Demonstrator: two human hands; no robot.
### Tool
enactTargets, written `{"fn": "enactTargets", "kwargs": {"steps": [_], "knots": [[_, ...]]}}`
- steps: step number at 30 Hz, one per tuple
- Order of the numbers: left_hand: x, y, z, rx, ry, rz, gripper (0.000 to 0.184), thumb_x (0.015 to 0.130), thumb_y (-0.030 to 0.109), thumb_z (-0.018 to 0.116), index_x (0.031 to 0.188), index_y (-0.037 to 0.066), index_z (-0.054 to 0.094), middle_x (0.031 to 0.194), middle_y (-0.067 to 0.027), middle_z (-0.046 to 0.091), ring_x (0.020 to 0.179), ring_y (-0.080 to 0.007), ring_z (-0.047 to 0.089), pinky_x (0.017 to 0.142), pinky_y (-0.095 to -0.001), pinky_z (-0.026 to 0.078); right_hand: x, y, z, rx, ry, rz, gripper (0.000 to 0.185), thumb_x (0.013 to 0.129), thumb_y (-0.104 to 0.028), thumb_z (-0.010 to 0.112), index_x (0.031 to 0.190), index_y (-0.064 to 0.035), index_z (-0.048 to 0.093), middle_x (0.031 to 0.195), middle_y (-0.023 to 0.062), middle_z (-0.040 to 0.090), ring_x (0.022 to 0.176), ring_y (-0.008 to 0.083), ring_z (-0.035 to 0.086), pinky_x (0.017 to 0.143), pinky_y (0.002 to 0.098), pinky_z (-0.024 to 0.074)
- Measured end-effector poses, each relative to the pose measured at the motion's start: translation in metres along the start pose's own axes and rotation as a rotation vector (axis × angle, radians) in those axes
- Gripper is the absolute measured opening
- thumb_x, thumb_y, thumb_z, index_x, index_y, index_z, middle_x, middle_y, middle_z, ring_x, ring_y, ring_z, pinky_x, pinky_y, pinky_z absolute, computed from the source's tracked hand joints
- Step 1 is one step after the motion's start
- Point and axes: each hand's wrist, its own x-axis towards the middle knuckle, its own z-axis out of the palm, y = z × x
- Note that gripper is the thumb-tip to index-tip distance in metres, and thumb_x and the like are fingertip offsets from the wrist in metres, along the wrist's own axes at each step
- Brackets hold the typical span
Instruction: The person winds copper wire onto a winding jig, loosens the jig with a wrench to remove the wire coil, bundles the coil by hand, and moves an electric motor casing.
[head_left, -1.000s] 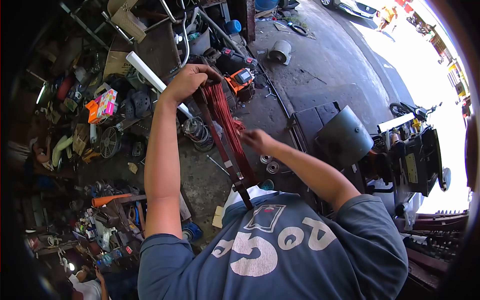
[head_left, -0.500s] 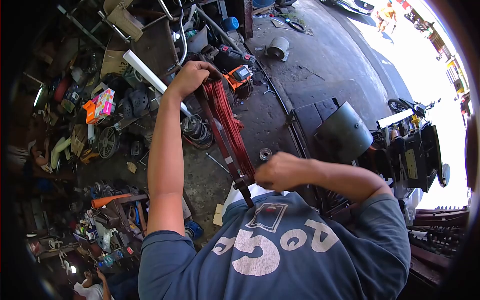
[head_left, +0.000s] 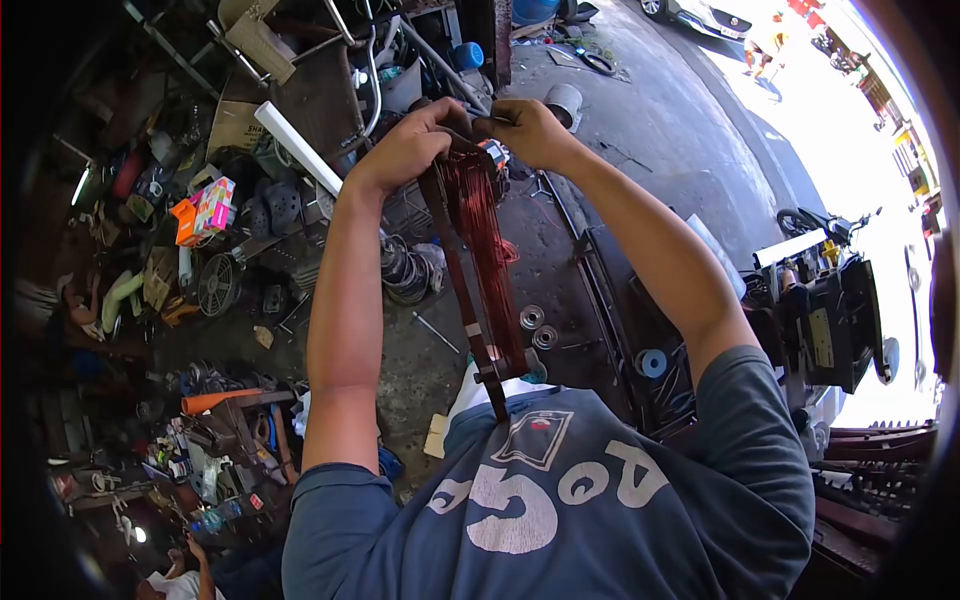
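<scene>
A long dark winding frame (head_left: 463,305) stretches from my chest out in front of me, with many turns of reddish copper wire (head_left: 480,235) strung along it. My left hand (head_left: 412,152) is closed around the frame's far end. Just to the right of that end is my right hand (head_left: 530,130), its fingers pinched together; whatever they hold is too thin or too hidden to make out. The frame's near end, with a short crosspiece, rests by my shirt.
Two metal rings (head_left: 538,327) lie on the floor right of the frame. A coiled wire bundle (head_left: 405,270) and a white tube (head_left: 298,148) are on the left. Tools and parts crowd the left side. A motorcycle (head_left: 830,222) stands at the right, a car (head_left: 700,15) beyond.
My right hand has swung from the frame's near end up to its far end, beside my left hand. My left hand keeps its grip on the frame, shifted slightly right.
</scene>
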Motion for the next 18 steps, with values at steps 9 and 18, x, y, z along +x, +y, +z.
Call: {"fn": "enactTargets", "kwargs": {"steps": [9, 18], "knots": [[-0.006, 0.015, 0.003, -0.079, -0.038, -0.078, 0.040, 0.086, -0.001, 0.042, 0.113, 0.000, 0.072, 0.111, -0.0063, 0.073, 0.097, -0.0089, 0.066, 0.087, -0.0239, 0.050, 0.018, 0.027, 0.004, 0.148, -0.032, -0.056, 0.029, 0.098, -0.024, 0.069, 0.103, 0.0045, 0.072, 0.084, 0.0061, 0.072, 0.078, 0.0075, 0.060, 0.071, 0.0294, 0.0501], [0.001, -0.001, -0.006, 0.039, -0.049, -0.015, 0.039, 0.087, -0.002, 0.043, 0.110, -0.001, 0.075, 0.103, -0.0050, 0.074, 0.094, -0.0092, 0.066, 0.088, -0.0252, 0.051, 0.025, -0.015, -0.008, -0.015, -0.028, -0.128, 0.034, 0.097, -0.032, 0.072, 0.092, 0.0016, 0.071, 0.068, 0.0025, 0.059, 0.066, 0.0078, 0.050, 0.060, 0.0312, 0.0439]]}}
